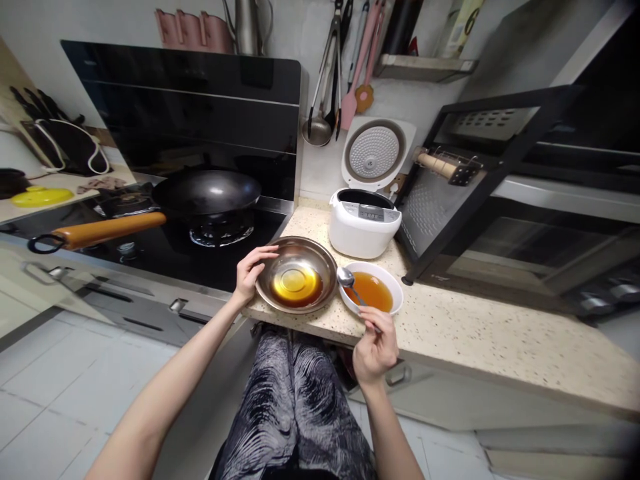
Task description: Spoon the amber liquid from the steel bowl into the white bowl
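Note:
A wide, shallow metal bowl (330, 267) holding a little amber liquid stands at the counter's left end. My left hand (250, 272) grips its left rim, with the fingers over the edge. To its right is a white bowl (397, 288) with more orange-brown liquid. My right hand (376, 343) is closed around the handle of a metal spoon (345, 277). The spoon's head is above the white bowl's left rim, near the metal bowl. Whether liquid lies in the spoon, I cannot tell.
Behind the bowls sits a white rice cooker (365, 230) with its lid raised. A black wok (207, 190) rests on the stove, its wooden handle (110, 230) jutting toward the front left. A black-framed rack (425, 220) with an oven (525, 240) fills the right. Utensils (330, 73) hang on the wall.

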The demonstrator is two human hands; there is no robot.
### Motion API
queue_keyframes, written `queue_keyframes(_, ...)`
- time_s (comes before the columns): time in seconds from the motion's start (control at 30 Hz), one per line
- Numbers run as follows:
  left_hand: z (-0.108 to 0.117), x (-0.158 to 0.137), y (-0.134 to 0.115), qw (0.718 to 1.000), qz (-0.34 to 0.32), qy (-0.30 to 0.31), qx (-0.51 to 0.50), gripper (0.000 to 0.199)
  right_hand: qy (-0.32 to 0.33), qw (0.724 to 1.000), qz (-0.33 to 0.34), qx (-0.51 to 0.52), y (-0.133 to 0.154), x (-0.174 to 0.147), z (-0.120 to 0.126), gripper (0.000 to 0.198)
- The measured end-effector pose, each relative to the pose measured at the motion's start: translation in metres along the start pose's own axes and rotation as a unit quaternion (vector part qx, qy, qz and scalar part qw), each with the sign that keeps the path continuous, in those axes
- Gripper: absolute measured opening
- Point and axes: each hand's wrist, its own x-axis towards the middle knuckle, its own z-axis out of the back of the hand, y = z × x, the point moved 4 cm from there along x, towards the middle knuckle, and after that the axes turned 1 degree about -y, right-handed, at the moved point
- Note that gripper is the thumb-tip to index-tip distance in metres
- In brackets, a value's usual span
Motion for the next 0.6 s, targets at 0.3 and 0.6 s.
queue_keyframes(0.3,0.0,0.001,-0.001,1.0,-0.01,-0.001,0.003,0.032,0.085,0.993,-0.034,0.072,0.012,-0.011,-0.035,0.019)
queue_keyframes(0.6,0.0,0.0,-0.001,1.0,-0.013,0.0,-0.002,0.033,0.109,0.988,-0.059,0.088,0.008,-0.017,-0.047,0.021)
